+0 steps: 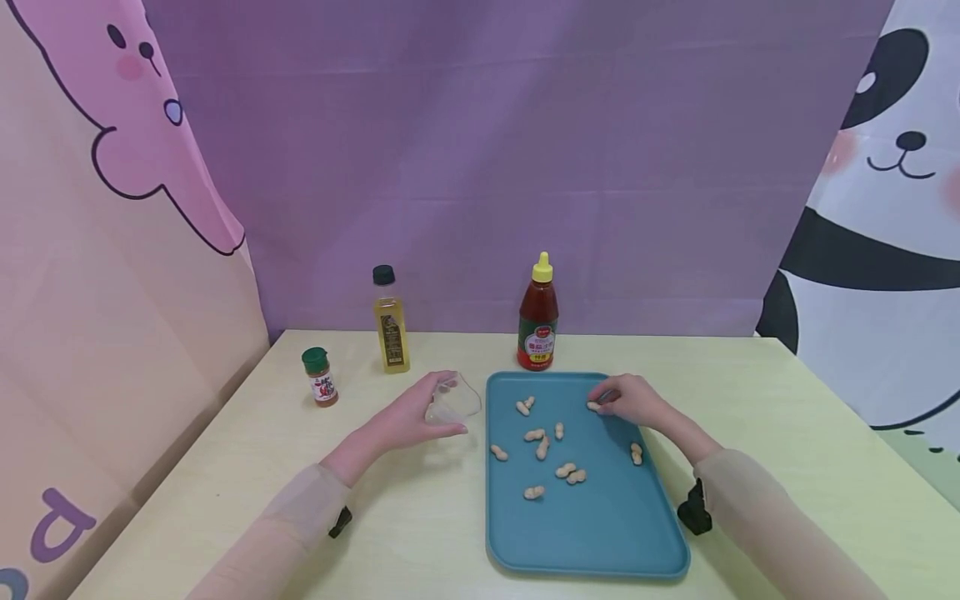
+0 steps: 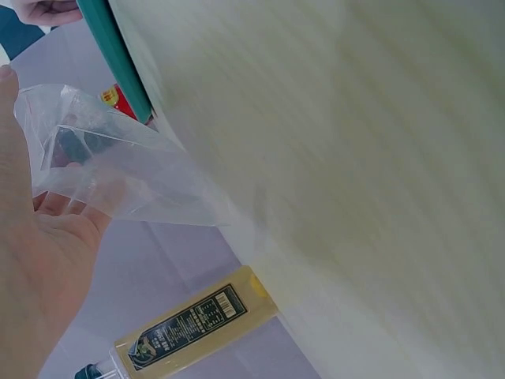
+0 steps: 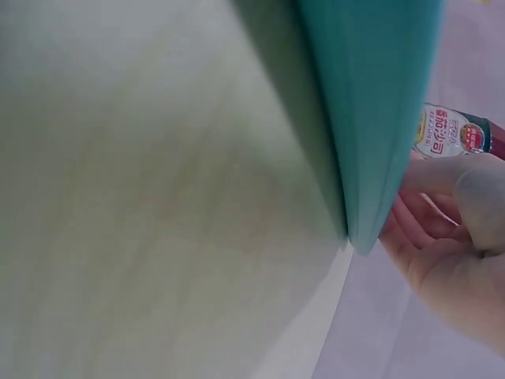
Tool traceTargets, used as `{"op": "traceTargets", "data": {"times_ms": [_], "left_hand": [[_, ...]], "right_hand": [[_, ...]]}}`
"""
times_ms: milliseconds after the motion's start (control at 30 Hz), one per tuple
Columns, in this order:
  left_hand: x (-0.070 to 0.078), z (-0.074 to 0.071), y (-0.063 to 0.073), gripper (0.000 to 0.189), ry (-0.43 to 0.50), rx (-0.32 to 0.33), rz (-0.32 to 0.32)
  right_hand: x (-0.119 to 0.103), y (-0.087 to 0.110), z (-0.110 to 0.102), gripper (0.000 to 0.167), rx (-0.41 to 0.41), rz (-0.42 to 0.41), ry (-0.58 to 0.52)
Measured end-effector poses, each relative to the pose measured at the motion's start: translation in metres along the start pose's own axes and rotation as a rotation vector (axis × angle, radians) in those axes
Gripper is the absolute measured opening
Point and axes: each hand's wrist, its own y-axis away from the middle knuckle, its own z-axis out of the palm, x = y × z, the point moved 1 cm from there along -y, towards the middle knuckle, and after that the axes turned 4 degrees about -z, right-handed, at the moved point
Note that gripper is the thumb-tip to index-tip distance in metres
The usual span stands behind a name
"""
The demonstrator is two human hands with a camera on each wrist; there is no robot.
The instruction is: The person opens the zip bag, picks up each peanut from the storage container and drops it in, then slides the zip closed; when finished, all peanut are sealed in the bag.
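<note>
A clear plastic bag [image 1: 455,402] hangs in my left hand [image 1: 415,412], left of the blue tray [image 1: 592,533]. In the left wrist view the bag [image 2: 118,158] stands partly spread between the thumb and the fingers, some of which show through the film. At the tray's far right corner my right hand [image 1: 633,400] pinches a peanut [image 1: 593,407] with thumb and fingertips. The right wrist view hides that peanut behind the tray's side [image 3: 367,118]. Several other unshelled peanuts [image 1: 543,448] lie scattered over the tray, one [image 1: 636,454] by its right edge.
Behind the tray stands a ketchup bottle [image 1: 537,325] with a yellow cap. An oil bottle [image 1: 392,329] is upright behind my left hand. Farther left is a small spice jar [image 1: 321,379] with a green lid. A purple cloth [image 1: 480,167] hangs behind the table.
</note>
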Motion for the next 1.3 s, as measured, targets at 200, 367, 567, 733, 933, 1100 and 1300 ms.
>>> {"op": "traceTargets", "data": {"times_ms": [200,367,567,733,933,1100,1300], "left_hand": [[0.000,0.000,0.000,0.086,-0.002,-0.002,-0.004],[-0.001,0.000,0.000,0.086,0.003,0.004,-0.005],[-0.001,0.000,0.001,0.087,0.001,-0.003,-0.012],[0.000,-0.001,0.001,0.087,0.003,-0.008,-0.012],[0.001,0.001,-0.001,0.087,-0.014,-0.012,-0.018],[0.001,0.003,-0.002,0.087,-0.016,-0.013,-0.021],[0.003,0.002,0.000,0.087,0.003,-0.033,-0.045]], "right_hand": [[0.003,0.003,-0.002,0.023,0.027,0.003,0.020],[0.002,0.003,-0.001,0.019,0.024,0.004,0.034],[0.001,0.002,0.000,0.018,-0.024,0.017,0.021],[0.001,0.003,0.000,0.018,-0.044,0.012,0.025],[0.000,0.006,-0.003,0.017,-0.070,0.006,0.009],[-0.001,0.008,-0.009,0.019,-0.065,0.005,-0.005],[-0.012,0.009,-0.016,0.025,-0.013,-0.001,-0.014]]}}
